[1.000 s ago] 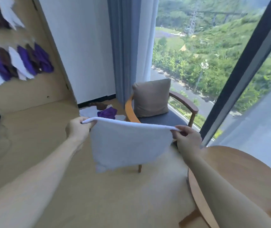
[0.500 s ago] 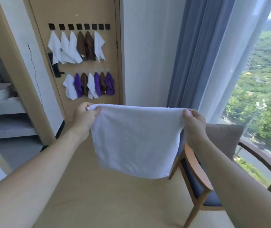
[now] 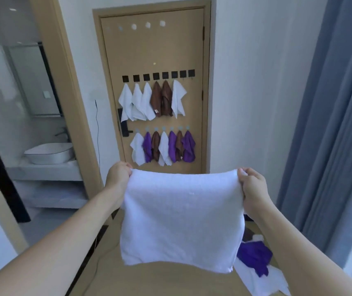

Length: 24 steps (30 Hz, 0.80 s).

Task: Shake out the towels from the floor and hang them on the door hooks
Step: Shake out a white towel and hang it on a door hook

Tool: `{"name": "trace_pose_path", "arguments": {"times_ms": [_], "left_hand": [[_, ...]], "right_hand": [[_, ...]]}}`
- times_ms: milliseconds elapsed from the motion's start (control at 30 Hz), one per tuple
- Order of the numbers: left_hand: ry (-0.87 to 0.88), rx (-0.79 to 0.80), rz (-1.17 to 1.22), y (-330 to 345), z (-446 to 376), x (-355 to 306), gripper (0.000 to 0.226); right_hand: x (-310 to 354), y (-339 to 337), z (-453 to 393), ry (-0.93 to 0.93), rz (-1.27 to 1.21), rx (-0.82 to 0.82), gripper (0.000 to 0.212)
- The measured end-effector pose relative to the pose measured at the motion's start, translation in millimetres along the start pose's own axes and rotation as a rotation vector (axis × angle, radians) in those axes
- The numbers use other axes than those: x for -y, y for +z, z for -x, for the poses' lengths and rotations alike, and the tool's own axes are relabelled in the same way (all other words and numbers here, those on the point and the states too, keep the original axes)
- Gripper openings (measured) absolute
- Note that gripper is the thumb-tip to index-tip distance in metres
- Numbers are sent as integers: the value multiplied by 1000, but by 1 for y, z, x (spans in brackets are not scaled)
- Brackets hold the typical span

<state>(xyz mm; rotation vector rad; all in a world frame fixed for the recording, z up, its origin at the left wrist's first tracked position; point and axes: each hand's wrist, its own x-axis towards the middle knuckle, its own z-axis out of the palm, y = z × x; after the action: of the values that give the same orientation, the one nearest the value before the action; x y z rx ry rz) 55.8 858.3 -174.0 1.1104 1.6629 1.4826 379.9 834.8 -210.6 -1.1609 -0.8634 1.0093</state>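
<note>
A white towel point(image 3: 181, 218) hung spread between both hands, held up in front of the door point(image 3: 153, 50). The left hand point(image 3: 118, 175) pinched its upper left corner, fingers point(image 3: 128, 167) curled over the top edge. The right hand point(image 3: 253, 189) gripped the upper right corner, fingers point(image 3: 243, 174) closed round the bunched cloth. The top edge sagged slightly between them, and the rest fell free, its lower edge above the floor point(image 3: 149, 280).

On the door, a top row of black hooks point(image 3: 158, 75) carried four white and two brown towels, with the two rightmost hooks bare. A lower row point(image 3: 163, 146) carried white, purple and brown ones. On the floor at lower right, partly behind the held towel, lay a purple towel point(image 3: 254, 256) on top of a white one point(image 3: 260, 280). A basin point(image 3: 49, 153) stood on a surface at left, and a blue curtain point(image 3: 328, 124) hung at right.
</note>
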Motion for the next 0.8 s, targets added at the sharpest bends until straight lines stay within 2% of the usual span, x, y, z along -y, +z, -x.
{"name": "trace_pose_path", "arguments": {"times_ms": [100, 167, 200, 300, 367, 400, 433, 500, 567, 600, 667, 733, 800], "left_hand": [[-41, 55, 147, 33, -42, -15, 27], [-99, 136, 252, 49, -69, -18, 31], [-122, 202, 263, 54, -81, -20, 37], [-81, 373, 70, 66, -126, -24, 62], [0, 457, -116, 75, -162, -24, 93], [57, 512, -184, 81, -178, -25, 100], [128, 574, -243, 87, -195, -23, 101], [243, 693, -322, 101, -226, -22, 90], [280, 714, -311, 116, -263, -20, 66], [299, 675, -277, 125, -285, -18, 56], [316, 594, -201, 143, -332, -16, 53], [296, 526, -157, 160, -383, -17, 42], [302, 504, -153, 174, -437, -20, 48]], "right_hand": [[18, 17, -60, 16, -37, 142, 26], [27, 28, -96, -39, 1, 256, 24], [30, 34, -113, -75, 57, 331, 33], [35, 52, -160, -94, 238, 573, 60], [36, 64, -193, -103, 395, 642, 45], [34, 69, -209, -113, 453, 655, 36], [31, 74, -226, -124, 494, 660, 37], [27, 86, -255, -144, 556, 643, 46], [26, 103, -281, -162, 567, 627, 35], [26, 112, -296, -164, 553, 619, 28], [26, 132, -328, -176, 534, 595, 22], [29, 156, -363, -182, 563, 564, 27], [35, 183, -400, -198, 624, 540, 37]]}}
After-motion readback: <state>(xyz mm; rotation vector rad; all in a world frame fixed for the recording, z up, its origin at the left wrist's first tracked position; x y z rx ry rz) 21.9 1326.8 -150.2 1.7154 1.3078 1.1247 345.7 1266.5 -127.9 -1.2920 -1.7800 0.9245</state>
